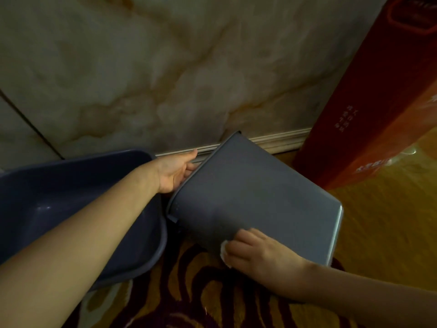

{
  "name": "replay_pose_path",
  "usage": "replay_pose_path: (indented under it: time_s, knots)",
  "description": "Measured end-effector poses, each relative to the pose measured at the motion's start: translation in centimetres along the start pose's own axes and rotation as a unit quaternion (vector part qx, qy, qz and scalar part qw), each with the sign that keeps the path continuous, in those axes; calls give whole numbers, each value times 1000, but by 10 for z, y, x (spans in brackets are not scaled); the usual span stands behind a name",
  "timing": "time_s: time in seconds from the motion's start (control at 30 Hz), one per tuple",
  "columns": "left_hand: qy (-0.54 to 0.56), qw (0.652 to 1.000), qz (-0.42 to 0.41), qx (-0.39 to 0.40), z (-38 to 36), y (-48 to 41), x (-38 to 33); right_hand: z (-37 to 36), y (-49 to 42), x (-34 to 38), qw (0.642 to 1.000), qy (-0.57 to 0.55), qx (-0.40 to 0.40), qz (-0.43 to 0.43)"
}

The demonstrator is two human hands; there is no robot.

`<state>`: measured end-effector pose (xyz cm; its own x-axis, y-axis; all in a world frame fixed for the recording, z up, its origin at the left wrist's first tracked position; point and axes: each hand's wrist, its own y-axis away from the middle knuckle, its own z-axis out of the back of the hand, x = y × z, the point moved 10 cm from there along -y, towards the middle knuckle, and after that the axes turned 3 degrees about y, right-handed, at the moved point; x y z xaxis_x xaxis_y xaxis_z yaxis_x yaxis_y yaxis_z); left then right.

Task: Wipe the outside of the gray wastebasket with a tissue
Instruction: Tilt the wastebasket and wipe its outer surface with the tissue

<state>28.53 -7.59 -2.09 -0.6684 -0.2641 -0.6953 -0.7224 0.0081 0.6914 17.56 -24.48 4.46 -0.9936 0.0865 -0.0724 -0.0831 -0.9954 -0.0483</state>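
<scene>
The gray wastebasket (257, 200) is tipped on its side in the middle of the view, its open rim to the left and its bottom to the right. My left hand (175, 172) grips the rim at the upper left, fingers reaching inside. My right hand (257, 252) presses a small white tissue (224, 253) against the lower near side of the wastebasket. Most of the tissue is hidden under my fingers.
A blue-gray plastic basin (71, 209) sits at the left, touching the wastebasket's rim. A tall red cardboard box (369, 114) leans at the right. A marbled wall with a baseboard (279, 140) runs behind. A striped rug (189, 292) lies below.
</scene>
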Motion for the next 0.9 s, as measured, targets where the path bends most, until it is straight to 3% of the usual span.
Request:
replay_pose_path:
  time_s: [0.1,0.2,0.23,0.37,0.5,0.7,0.8,0.9]
  knots:
    - [-5,1000,-21,-23,2,0,-5,18,-7,4,998,-44,-15,49]
    - [-8,998,-39,-41,3,1,-9,64,-44,-56,989,-79,-122,-32]
    - [-10,998,-47,-45,4,1,-10,70,-59,-75,988,-67,-122,-61]
    - [-11,998,-55,-42,3,-2,-12,31,-79,-88,993,-78,-14,-89]
    - [-30,999,-32,-28,3,-6,-6,20,-24,-58,993,-98,-8,-69]
    - [-21,999,-34,-18,2,-10,-5,-18,85,1,989,22,143,5]
    - [-25,999,-37,-18,3,-12,-5,-19,106,18,989,7,143,-32]
    - [-28,997,-58,-41,14,-16,-7,-7,74,38,997,28,63,-18]
